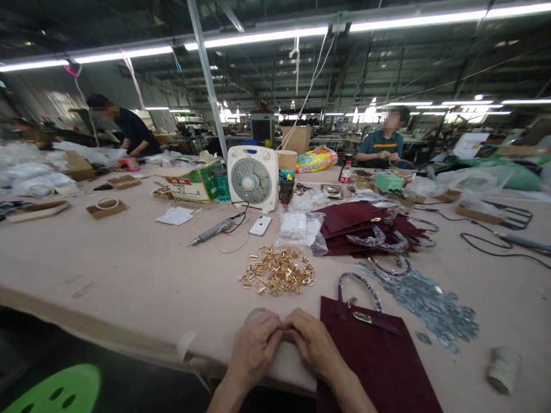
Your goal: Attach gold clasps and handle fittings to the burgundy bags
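Note:
My left hand and my right hand meet at the front edge of the table, fingertips pinched together. Whatever they hold between them is too small or too hidden to make out. Just beyond my left hand the rim of a round, pale object shows. A dark red handbag lies beside my right forearm, its handle wrapped in plastic and a gold-coloured clasp near its top. Farther in is a heap of small gold-coloured metal fittings. To the right spreads a pile of flat grey metal plates.
Stacked dark red bag pieces lie behind the bag. A white fan, a phone and a corded electric screwdriver stand or lie mid-table. At front right is a roll. Two co-workers are across the table.

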The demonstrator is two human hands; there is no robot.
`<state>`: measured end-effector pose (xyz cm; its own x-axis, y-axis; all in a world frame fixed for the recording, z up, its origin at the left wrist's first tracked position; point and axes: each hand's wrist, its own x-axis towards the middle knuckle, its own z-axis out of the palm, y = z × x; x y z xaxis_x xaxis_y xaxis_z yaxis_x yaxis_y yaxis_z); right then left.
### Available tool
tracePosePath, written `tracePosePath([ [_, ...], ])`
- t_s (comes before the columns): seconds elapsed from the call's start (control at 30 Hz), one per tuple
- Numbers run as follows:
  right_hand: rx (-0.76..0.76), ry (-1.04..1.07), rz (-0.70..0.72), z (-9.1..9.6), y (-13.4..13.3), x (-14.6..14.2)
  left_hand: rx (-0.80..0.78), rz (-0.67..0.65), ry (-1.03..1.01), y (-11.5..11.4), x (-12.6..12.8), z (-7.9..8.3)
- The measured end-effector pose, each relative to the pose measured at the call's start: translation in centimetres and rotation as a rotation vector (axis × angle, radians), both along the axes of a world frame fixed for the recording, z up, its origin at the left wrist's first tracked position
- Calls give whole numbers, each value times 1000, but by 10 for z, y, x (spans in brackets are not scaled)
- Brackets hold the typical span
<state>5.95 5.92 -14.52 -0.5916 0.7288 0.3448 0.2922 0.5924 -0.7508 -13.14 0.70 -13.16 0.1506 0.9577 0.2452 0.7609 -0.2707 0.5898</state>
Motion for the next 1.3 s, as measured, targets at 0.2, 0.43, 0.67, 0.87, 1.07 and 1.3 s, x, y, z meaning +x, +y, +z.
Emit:
tracePosePath([
  [0.2,138,24,74,-5,-4,-2,-52,-46,-112,-3,-6,3],
  [0.43,-109,453,-203,-10,5,11,120,24,147,4,-37,-10],
  [0.67,-518,887,-584,-20,24,24,189,62,277,12,-111,-12],
  [0.87,-670,1248,-561,-14,29,26,172,146,353,23,-145,-9],
  [1.07,-771,1379,-495,-12,34,29,310,235,128,60,-76,8],
  [1.3,-811,1408,-450,-17,37,36,202,188,48,117,40,18],
])
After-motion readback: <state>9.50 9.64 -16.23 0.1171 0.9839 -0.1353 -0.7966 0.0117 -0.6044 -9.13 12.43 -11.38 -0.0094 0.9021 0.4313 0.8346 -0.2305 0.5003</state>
